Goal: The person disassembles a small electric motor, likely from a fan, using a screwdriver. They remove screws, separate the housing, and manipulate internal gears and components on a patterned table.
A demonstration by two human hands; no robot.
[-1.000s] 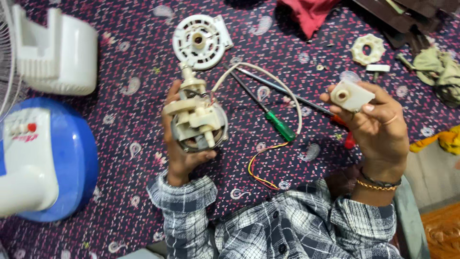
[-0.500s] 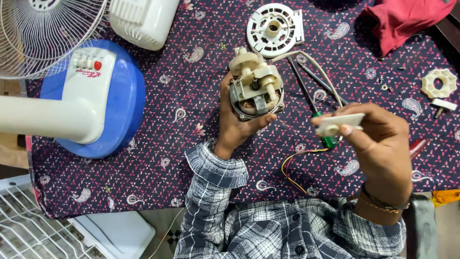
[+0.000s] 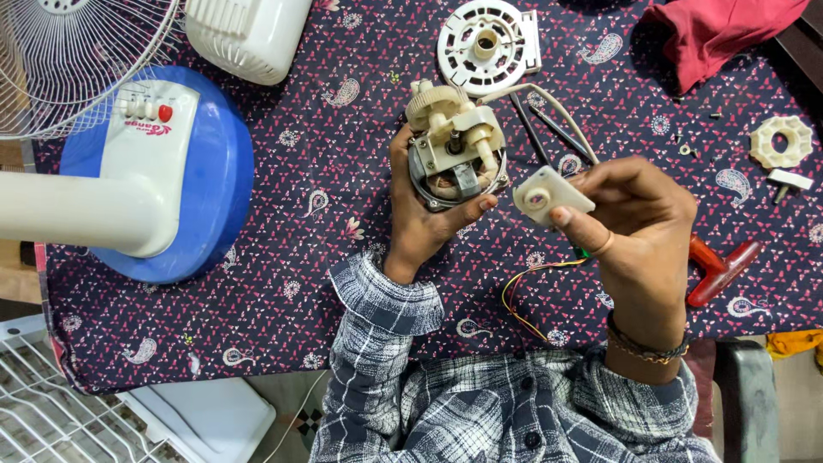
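Two hands in the head view, both occupied. Your left hand (image 3: 420,219) is closed around the fan motor (image 3: 454,154), held up over the patterned surface (image 3: 326,223), gear end away from you. Your right hand (image 3: 639,223) pinches a small cream plastic cover (image 3: 549,194) between thumb and fingertips, just beside the motor. Coloured wires (image 3: 536,287) trail beneath. Round white housing plate (image 3: 487,45) lies beyond; red-handled tool (image 3: 720,270) lies to your right.
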